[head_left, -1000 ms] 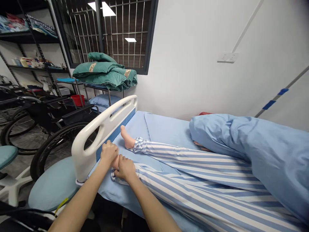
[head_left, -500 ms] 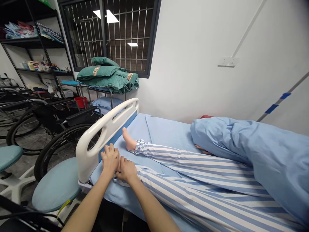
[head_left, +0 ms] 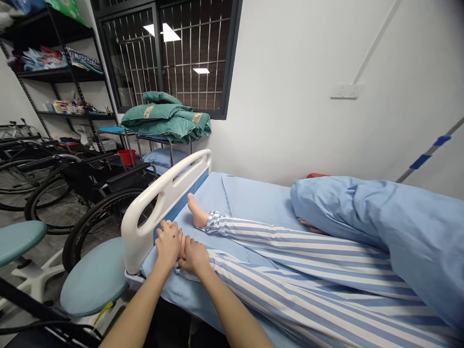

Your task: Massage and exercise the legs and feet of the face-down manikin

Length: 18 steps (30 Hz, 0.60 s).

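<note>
Two legs in blue-and-white striped trousers point(head_left: 282, 239) lie stretched out on the bed. My left hand point(head_left: 167, 245) is wrapped over the front part of the nearer foot point(head_left: 182, 246), which is mostly hidden beneath my fingers. Just to its right, my right hand point(head_left: 195, 257) grips the same leg around the ankle, by the trouser cuff. The far bare foot point(head_left: 197, 213) points upward, untouched, with a gathered checked cuff at its ankle. A light blue quilt point(head_left: 409, 222) covers the upper part of the legs, and a bit of a hand shows under its edge.
A white footboard point(head_left: 132, 241) stands at the bed's left end, close to my left hand. Round stools point(head_left: 94, 278) and wheelchairs point(head_left: 112, 198) are beyond it. Folded green quilts point(head_left: 170, 118) lie on a stand under the barred window. The wall borders the bed's far side.
The view has swung slightly left, so the scene sits a little further right. Both hands keep their hold on the foot and ankle, with hardly any visible movement.
</note>
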Each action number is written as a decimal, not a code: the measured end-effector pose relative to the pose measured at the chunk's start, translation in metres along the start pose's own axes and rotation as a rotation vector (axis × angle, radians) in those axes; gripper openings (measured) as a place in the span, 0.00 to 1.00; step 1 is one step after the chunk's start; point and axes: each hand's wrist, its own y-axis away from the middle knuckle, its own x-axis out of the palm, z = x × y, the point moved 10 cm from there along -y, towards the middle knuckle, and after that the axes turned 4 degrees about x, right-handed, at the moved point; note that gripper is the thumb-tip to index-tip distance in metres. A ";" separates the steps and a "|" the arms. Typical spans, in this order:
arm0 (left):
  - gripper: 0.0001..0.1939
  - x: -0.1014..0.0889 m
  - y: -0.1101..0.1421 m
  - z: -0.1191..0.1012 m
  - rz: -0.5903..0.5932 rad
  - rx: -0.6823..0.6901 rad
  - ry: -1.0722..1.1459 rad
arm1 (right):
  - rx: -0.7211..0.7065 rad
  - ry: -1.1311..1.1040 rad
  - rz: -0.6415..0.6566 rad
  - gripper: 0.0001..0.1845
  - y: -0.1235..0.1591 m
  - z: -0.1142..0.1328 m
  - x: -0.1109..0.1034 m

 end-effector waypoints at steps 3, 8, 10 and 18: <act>0.21 0.003 0.002 0.004 0.016 -0.038 0.006 | 0.005 -0.004 -0.004 0.28 0.000 -0.001 0.000; 0.25 0.004 0.001 0.010 0.006 -0.026 -0.008 | 0.012 -0.009 -0.008 0.28 0.001 0.000 -0.002; 0.27 0.003 -0.003 0.013 0.012 0.002 -0.029 | 0.013 -0.015 -0.007 0.28 0.001 0.000 -0.004; 0.25 0.000 -0.034 0.013 0.165 0.065 -0.044 | 0.022 -0.034 0.013 0.26 0.001 -0.001 -0.006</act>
